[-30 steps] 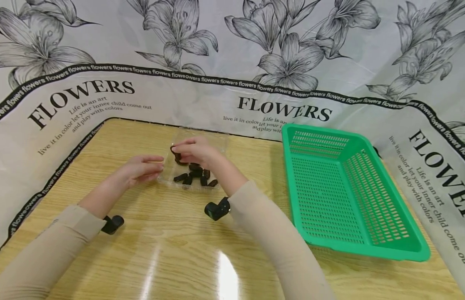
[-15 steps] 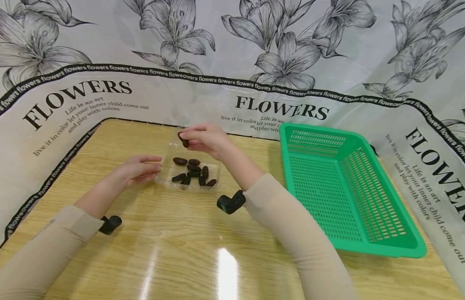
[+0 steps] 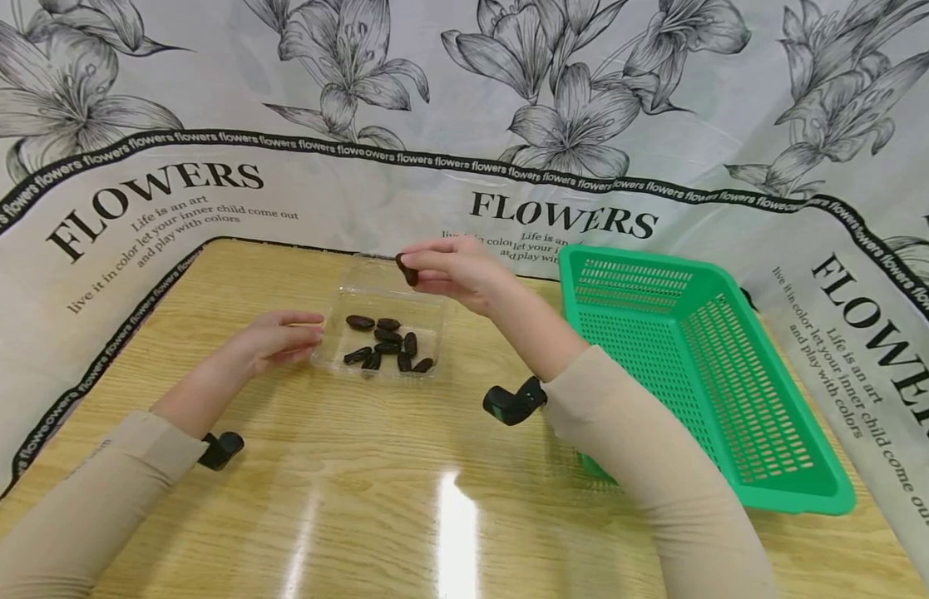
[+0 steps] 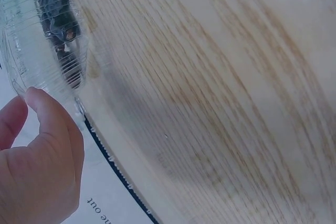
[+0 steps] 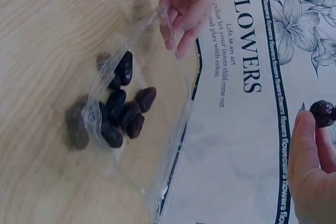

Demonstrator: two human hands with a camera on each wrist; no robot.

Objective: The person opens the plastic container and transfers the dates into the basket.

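My left hand pinches the left rim of a clear plastic box between thumb and fingers, as the left wrist view shows close up. Several dark brown dates lie loose on the box's floor. Above the back right of the box, my right hand holds one date between thumb and fingertips. In the right wrist view this date shows at the right edge, glossy and wrinkled.
A green perforated basket stands on the right of the wooden table. Behind it hangs a white cloth with printed flowers. The box's clear lid lies folded back toward the cloth.
My right hand has lifted a date out of the box and moved right with it, uncovering the other dates. The left hand has stayed at the box's left side.
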